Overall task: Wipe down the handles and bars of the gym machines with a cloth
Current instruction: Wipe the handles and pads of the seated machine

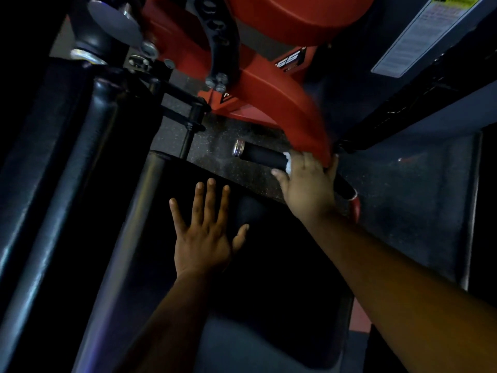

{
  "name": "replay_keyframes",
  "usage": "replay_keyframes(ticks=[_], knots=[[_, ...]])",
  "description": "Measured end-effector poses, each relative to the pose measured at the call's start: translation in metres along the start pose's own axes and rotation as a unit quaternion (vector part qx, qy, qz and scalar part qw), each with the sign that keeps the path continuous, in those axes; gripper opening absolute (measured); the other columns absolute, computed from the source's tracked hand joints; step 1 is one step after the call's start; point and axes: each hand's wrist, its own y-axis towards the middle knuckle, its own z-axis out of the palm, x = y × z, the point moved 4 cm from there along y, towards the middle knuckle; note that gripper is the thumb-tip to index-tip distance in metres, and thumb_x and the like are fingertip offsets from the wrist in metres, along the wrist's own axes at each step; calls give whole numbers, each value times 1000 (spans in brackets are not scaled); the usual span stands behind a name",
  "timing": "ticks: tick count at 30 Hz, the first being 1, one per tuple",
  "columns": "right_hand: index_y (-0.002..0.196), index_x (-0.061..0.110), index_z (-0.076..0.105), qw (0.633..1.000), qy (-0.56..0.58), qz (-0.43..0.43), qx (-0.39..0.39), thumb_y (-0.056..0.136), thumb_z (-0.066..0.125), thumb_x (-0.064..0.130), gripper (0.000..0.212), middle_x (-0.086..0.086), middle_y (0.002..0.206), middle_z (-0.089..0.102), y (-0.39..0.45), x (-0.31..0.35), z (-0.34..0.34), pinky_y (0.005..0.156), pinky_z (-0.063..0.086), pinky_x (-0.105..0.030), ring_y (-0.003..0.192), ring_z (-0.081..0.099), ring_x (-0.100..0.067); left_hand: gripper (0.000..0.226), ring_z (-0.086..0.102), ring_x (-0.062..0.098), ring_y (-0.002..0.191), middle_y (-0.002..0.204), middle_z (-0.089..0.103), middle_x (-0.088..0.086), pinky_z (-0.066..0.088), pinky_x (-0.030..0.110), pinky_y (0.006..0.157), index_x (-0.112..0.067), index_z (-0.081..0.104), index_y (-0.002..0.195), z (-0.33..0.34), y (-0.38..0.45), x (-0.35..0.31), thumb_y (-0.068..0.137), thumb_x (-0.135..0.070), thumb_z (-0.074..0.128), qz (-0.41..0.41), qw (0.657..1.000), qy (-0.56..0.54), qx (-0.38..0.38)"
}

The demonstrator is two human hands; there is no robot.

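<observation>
Cloth (287,161) was bunched small and white under my right hand (309,184), only a scrap of it showing past my fingers, pressed around the black handle (258,154) where it meets the red arm (282,103) of the machine. It looked soft and light, something that would crumple to any shape, so I judged it best held wadded in the palm with the fingers curled over it and the grip. The handle seemed stiff and fixed, its sleeve probably slightly rubbery, ending in a shiny metal cap (238,148). My left hand (204,232) held nothing, fingers spread flat over the dark padded seat (269,265). Speckled floor (215,141) lay beyond the seat.
</observation>
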Motion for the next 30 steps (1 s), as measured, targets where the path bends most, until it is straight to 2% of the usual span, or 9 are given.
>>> replay_keyframes(ticks=[6,11,15,18,22,24,26,28,30], knots=[[155,10,41,985,48,-157,59,101,34,51,68,-11,134,58,47,79,-1,119,31,-54,119,61,-34,90,-1,25,160,173,1,9,1,71,121,-20,15,165,2,0,0,96,-76,32,-6,1000,10,15],[121,20,60,992,19,-71,104,84,27,83,80,-1,116,68,37,26,-14,97,40,-45,104,67,-27,90,2,26,160,173,4,9,3,72,120,-20,17,165,1,1,2,96,-75,34,-6,1000,0,10],[113,18,60,976,61,-15,209,62,55,97,94,-7,110,70,52,22,-16,82,50,-36,101,67,-31,89,2,26,160,173,3,8,5,72,120,-21,16,165,0,2,2,96,-75,33,-6,1000,-2,14],[124,16,57,942,141,-50,299,54,83,80,98,-4,117,67,82,67,-13,88,54,-36,105,66,-27,89,1,26,160,173,4,8,5,72,120,-21,16,165,-1,3,2,96,-75,32,-8,1000,-5,17],[115,8,62,887,203,-72,408,68,93,51,71,-7,86,73,103,89,-11,60,48,-23,61,69,-16,89,-1,26,160,173,3,9,4,72,120,-21,17,165,-1,2,2,97,-75,34,-6,1000,-1,16],[125,8,62,912,178,-62,364,74,86,58,75,-8,97,73,97,84,-11,63,49,-25,75,73,-20,89,-1,26,160,173,3,9,4,71,120,-20,17,165,0,2,3,96,-75,33,-8,1000,-2,12],[130,17,59,972,107,-59,200,83,76,58,64,-7,119,67,73,78,-12,86,50,-35,108,67,-28,90,-1,26,160,173,2,8,4,71,120,-20,16,165,0,1,3,96,-75,32,-7,1000,-3,13],[145,18,48,995,62,-54,63,89,66,45,64,-7,137,57,27,79,-16,110,38,-47,128,54,-30,89,-2,26,160,173,-1,8,4,71,120,-21,13,165,2,1,3,96,-75,30,-3,1000,-2,12],[154,14,36,998,30,-51,-1,88,58,39,74,-10,147,47,-3,85,-12,122,24,-56,139,43,-31,89,-2,26,160,173,-2,8,4,71,120,-21,12,165,3,0,3,97,-75,29,0,1000,1,13]])
